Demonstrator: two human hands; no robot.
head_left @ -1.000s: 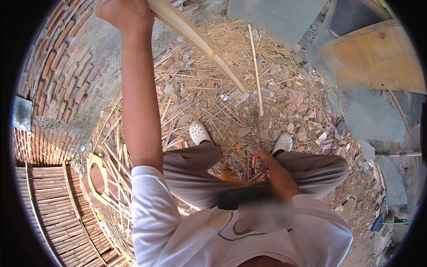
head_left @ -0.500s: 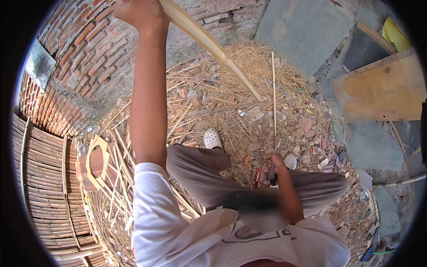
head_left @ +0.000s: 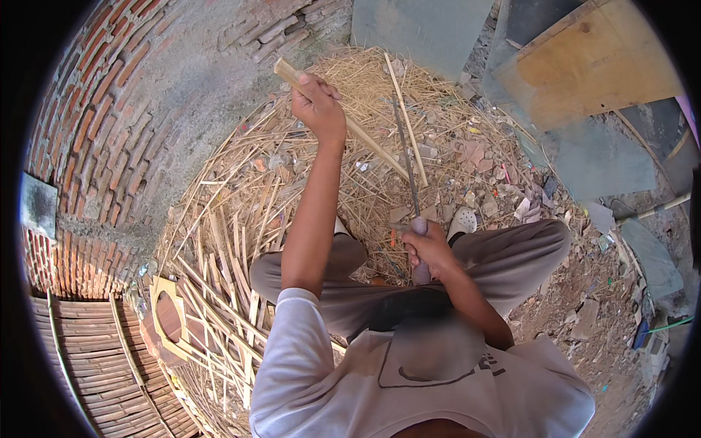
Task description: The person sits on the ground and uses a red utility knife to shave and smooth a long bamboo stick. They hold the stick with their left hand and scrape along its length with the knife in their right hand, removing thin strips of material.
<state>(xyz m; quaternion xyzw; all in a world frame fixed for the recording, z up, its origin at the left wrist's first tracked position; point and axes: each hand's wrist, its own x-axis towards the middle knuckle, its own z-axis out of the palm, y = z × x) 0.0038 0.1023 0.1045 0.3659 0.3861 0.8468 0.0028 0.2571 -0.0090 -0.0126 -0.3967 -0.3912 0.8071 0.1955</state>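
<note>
Gripping a bamboo strip (head_left: 343,117) near its upper end, left hand (head_left: 318,102) clenched, raised over the straw heap (head_left: 292,190). Right hand (head_left: 431,248) clenched on a blade (head_left: 407,157) handle between the knees, blade beside the strip. Brick wall (head_left: 109,131) left; grey slabs (head_left: 416,29) beyond.

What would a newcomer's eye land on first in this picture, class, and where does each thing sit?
Probably the left hand, raised at top centre and gripping a pale bamboo strip that slants down to the right. Just below centre, the right hand holds a long dark blade pointing up. Around both spreads a straw-coloured litter of bamboo slivers beside a curved brick wall.
</note>
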